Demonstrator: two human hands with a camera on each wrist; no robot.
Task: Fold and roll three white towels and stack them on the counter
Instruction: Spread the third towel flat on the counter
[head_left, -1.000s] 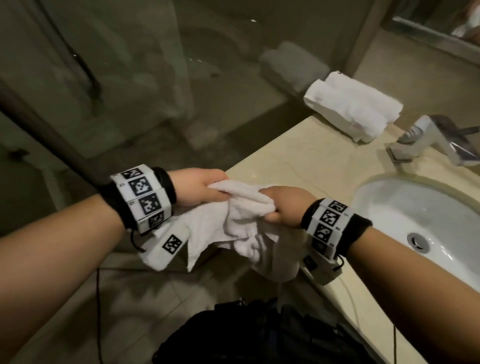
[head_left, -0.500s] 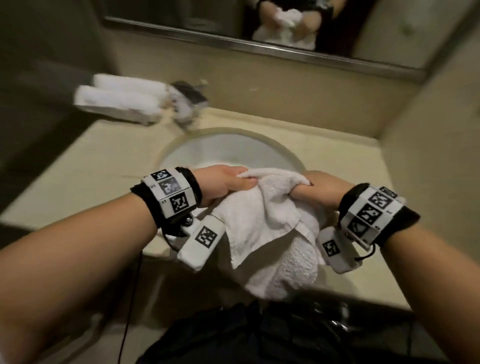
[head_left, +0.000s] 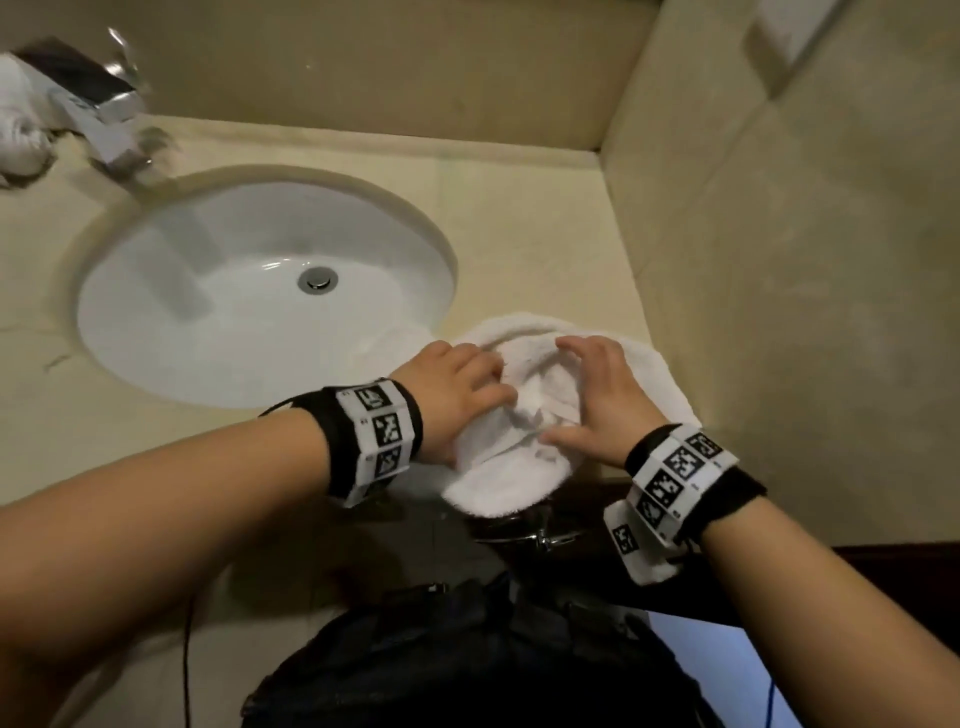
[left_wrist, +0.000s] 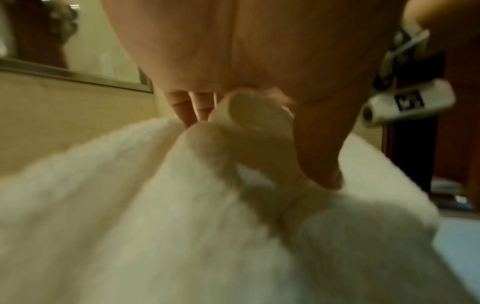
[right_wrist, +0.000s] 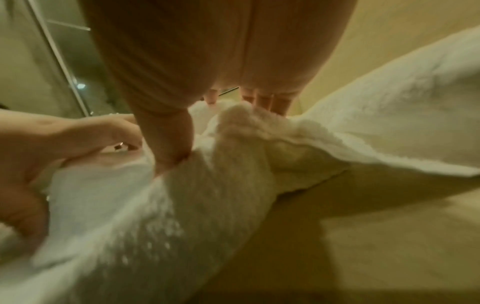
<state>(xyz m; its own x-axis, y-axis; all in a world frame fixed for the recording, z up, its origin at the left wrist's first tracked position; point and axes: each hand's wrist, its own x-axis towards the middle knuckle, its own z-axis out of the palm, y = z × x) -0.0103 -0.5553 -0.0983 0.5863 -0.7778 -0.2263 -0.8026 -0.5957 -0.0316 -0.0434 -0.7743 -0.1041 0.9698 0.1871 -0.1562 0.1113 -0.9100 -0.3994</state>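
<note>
A crumpled white towel (head_left: 524, 470) lies on the beige counter (head_left: 519, 218) just right of the sink, its near end hanging over the front edge. My left hand (head_left: 467, 384) grips its left side; in the left wrist view a fold of the towel (left_wrist: 130, 205) is pinched between thumb and fingers (left_wrist: 259, 144). My right hand (head_left: 587, 389) rests on the towel's right side with fingers spread; in the right wrist view the thumb (right_wrist: 168, 156) digs into the towel (right_wrist: 389, 123). Rolled white towels (head_left: 18, 130) lie at the counter's far left.
The white oval sink (head_left: 208, 322) takes up the counter's left half, with a chrome faucet (head_left: 98, 119) behind it. A beige wall (head_left: 779, 312) closes the counter on the right, close to the towel. Dark clothing and a cabinet front fill the bottom.
I have turned right, from the counter's left end to its right end. The towel, held bunched in the air before, now lies on the counter with both hands on top.
</note>
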